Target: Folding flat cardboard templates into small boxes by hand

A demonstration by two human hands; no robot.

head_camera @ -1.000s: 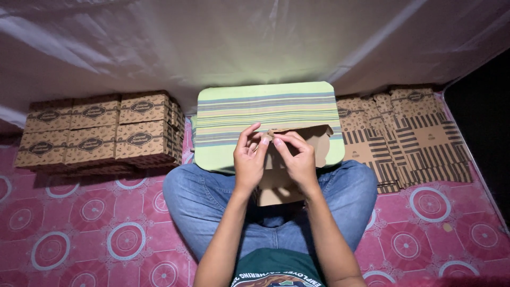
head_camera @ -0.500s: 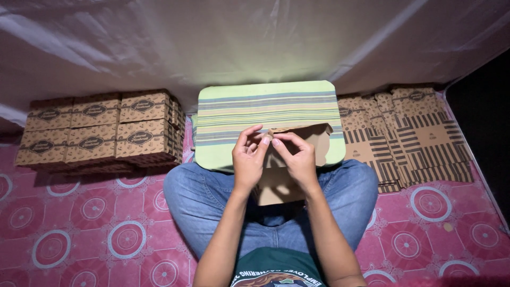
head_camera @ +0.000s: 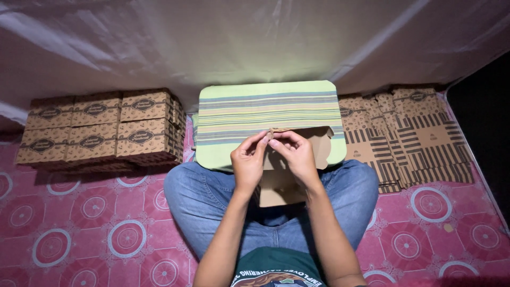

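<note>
Both hands, left hand (head_camera: 248, 159) and right hand (head_camera: 295, 155), pinch the top edge of a flat cardboard box (head_camera: 289, 175) held between them over the striped tabletop (head_camera: 265, 106). It looks mid-fold; the flap next needs creasing square.

Our left hand (head_camera: 248, 159) and right hand (head_camera: 295, 154) pinch the top edge of a flat brown cardboard blank (head_camera: 287, 183) over a striped green lap board (head_camera: 265, 114). Folded boxes (head_camera: 101, 127) sit at nine o'clock, flat printed blanks (head_camera: 414, 133) at three o'clock.
</note>
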